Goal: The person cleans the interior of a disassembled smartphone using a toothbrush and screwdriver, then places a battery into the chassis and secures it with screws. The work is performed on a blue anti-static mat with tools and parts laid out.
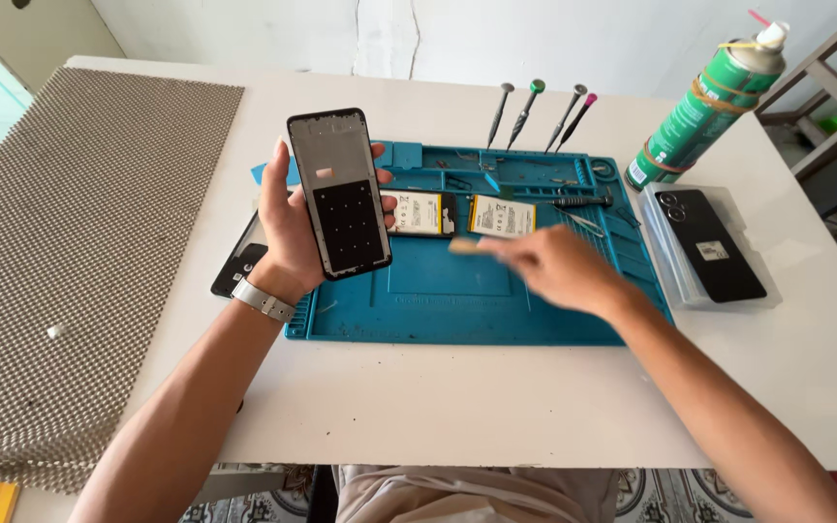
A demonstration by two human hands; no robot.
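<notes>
Head view: left hand (294, 228) gripping opened phone frame (338, 191) upright above blue repair mat (457, 300); right hand (559, 269), blurred, pinching small tan tool (464, 246) near two batteries (459, 214). Probably cleaning or prying; calls for steady aim next.

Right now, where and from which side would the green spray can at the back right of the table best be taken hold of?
Probably around the middle of the green spray can, fingers wrapping the round body from its near left side. It stands upright beside the blue repair mat, and its nozzle end carries a thin straw and rubber bands, so the top is a poor grip. The right hand is nearest.
</notes>
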